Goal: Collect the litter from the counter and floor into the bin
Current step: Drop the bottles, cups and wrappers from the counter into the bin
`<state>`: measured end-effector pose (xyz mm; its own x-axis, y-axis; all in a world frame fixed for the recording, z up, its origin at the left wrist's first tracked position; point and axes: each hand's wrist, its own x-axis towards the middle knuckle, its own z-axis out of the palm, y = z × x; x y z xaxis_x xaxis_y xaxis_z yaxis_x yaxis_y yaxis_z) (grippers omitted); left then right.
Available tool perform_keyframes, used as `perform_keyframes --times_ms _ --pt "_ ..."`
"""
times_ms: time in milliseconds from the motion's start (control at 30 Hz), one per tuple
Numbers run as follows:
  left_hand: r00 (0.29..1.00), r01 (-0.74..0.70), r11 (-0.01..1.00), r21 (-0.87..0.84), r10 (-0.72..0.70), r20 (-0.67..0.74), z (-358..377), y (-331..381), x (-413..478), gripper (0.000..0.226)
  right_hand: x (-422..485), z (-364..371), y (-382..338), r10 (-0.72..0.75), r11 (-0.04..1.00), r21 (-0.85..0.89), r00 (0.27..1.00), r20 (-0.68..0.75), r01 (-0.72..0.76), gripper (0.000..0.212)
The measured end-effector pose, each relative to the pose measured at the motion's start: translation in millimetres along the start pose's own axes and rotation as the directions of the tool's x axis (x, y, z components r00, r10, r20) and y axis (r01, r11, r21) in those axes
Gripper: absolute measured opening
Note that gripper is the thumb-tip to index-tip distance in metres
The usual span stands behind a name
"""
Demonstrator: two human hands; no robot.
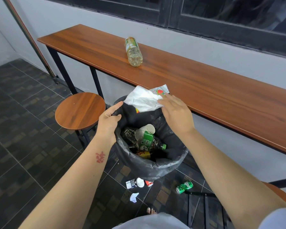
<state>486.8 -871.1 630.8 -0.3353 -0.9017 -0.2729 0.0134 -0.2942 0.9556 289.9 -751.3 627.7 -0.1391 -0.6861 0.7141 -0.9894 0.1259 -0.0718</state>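
Observation:
A bin lined with a black bag (155, 164) stands on the floor below the wooden counter (205, 90). Bottles, a cup and cans lie inside it. My left hand (108, 119) grips the bag's rim at the far left. My right hand (175, 111) holds a crumpled white wrapper (144, 100) with a red and green print over the bin's far edge. A clear plastic bottle (133, 52) lies on its side on the counter. On the floor in front of the bin are a green can (184, 187), a red can (149, 183), a white lid (140, 182), a dark wrapper (130, 183) and a white scrap (134, 197).
A round wooden stool (80, 110) stands left of the bin. Another stool's black frame (203, 205) sits at the lower right. The counter runs along a grey wall under dark windows. My bare toes (151, 211) show near the bottom.

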Motion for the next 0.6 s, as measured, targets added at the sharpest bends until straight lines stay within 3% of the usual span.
perform_keyframes --times_ms 100,200,333,500,600 --pt "0.999 -0.015 1.000 0.009 0.015 -0.047 -3 -1 -1 0.048 -18 8 -15 -0.119 0.992 0.040 0.987 0.106 0.116 0.029" --pt "0.998 -0.028 1.000 0.006 0.028 -0.051 -6 -2 -1 0.049 -40 17 -23 -0.086 0.996 0.035 0.948 0.307 0.079 0.034" --pt "0.997 -0.048 0.998 0.034 0.050 -0.052 -9 -6 0 0.052 -57 31 -18 0.058 0.998 -0.047 0.701 0.711 -0.035 0.040" --pt "0.995 -0.052 0.998 0.040 0.055 -0.084 -12 -7 2 0.052 -61 43 -12 0.074 0.997 -0.053 0.411 0.909 -0.064 0.058" --pt "0.993 -0.056 0.998 0.035 0.060 -0.101 -17 -8 4 0.051 -59 49 -11 0.064 0.997 -0.037 0.416 0.907 -0.071 0.059"
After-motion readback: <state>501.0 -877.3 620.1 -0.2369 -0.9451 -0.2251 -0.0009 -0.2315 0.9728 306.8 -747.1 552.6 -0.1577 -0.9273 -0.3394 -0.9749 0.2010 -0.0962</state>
